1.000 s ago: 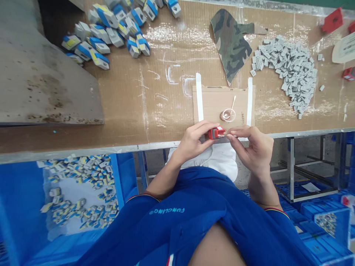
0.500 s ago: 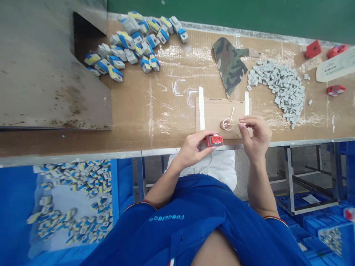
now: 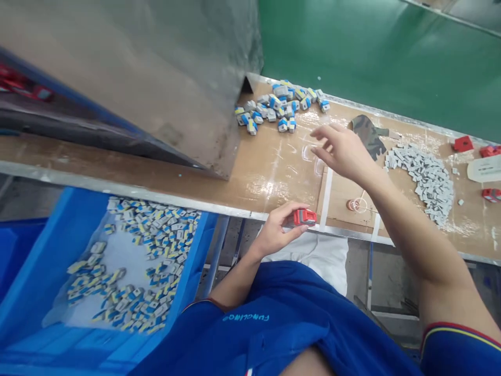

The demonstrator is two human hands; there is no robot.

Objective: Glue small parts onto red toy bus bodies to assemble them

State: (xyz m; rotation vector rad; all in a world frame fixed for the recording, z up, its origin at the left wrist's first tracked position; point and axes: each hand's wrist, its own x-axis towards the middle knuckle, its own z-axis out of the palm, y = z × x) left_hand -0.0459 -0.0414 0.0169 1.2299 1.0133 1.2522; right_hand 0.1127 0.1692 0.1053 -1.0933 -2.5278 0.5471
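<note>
My left hand (image 3: 277, 230) grips a small red toy car body (image 3: 304, 217) with grey and white parts between thumb and fingers, just over the table's front edge. Stretched out over the table, my right hand (image 3: 338, 149) is open, its fingers apart and no object visible in them. It lies between the cardboard pad (image 3: 344, 196) and a heap of grey, blue and yellow toy parts (image 3: 279, 104). On the pad stands a small round pot (image 3: 353, 204) with a pale ring at its top. A thin stick beside it is partly hidden by my right forearm.
A large metal chute (image 3: 188, 94) rises at the left of the table. Small grey pieces (image 3: 426, 180) lie heaped at the right, near a camouflage cloth (image 3: 368, 134) and red parts (image 3: 464, 143). Below left, a blue bin (image 3: 58, 235) holds many grey-blue-yellow parts.
My right hand has let go of the thin stick at the pot and moved left and away over the table. My left hand still holds the red car body. The view has turned left.
</note>
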